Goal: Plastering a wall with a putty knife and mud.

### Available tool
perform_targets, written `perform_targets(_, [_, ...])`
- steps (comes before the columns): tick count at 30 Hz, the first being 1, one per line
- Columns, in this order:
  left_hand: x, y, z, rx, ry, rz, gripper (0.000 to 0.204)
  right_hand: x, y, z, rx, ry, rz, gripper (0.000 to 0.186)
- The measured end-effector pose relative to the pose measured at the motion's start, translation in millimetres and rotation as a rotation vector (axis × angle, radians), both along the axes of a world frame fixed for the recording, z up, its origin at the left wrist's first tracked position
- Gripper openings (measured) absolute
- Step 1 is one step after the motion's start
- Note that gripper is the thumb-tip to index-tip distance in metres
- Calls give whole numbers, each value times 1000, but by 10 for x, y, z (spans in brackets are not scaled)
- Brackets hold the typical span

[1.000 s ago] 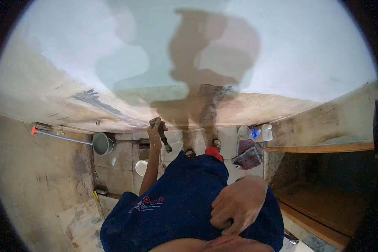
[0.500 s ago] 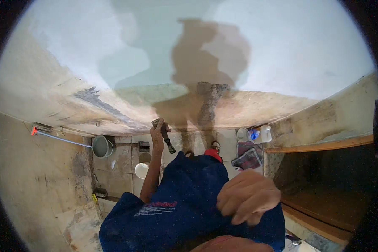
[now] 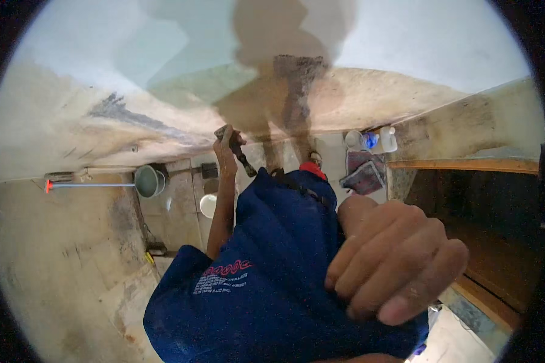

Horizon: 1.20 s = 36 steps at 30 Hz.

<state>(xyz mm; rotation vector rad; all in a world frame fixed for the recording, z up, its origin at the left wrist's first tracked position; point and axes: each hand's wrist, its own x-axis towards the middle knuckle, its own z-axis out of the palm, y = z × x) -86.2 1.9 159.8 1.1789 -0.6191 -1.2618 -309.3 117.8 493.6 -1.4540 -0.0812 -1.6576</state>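
My left hand (image 3: 226, 148) is closed around a dark tool with a long shaped handle (image 3: 246, 165). One end of this tool sits at my fingers by the foot of the wall, and the other points down toward the floor; its exact kind does not show. Close to the camera, on the right in front of my dark blue shirt (image 3: 254, 314), my right hand (image 3: 399, 260) is raised with its fingers curled in. Nothing sticks out of it, though its palm is hidden. The wall (image 3: 181, 115) ahead is white above and stained beige below, with dark grey patches.
At the left stand a grey bucket (image 3: 149, 181), a blue pole with an orange end (image 3: 97, 185) and a white tub (image 3: 208, 206). Far right are a white jug (image 3: 388, 140), a blue container (image 3: 370, 141) and a folded cloth (image 3: 364, 175). A wooden-edged opening (image 3: 466, 164) lies rightward.
My view has tilted, so the wall and floor things sit higher. My right hand has come nearer the camera and rightward, appearing larger. My left hand still grips the dark tool.
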Motion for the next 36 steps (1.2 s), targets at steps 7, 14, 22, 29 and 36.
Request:
perform_targets(7, [11,127,-20,18,33,-3,30,26,-48,-42,-84,-23,156,13])
perform_targets(14, [-25,178,-37,-4,23,-45,30,62,-38,-55,-34,-71,290,15])
perform_targets(22, [-49,99,-73,12,27,-25,30,88,119,-135,143,-17,55,20])
perform_targets(29, [-485,-118,120,67,-55,-192,27,-376,-658,-1086,598,783,209,34])
perform_targets(36, [-1011,-761,227,3,107,-368,32,-49,-1454,-3520,512,1072,-351,41])
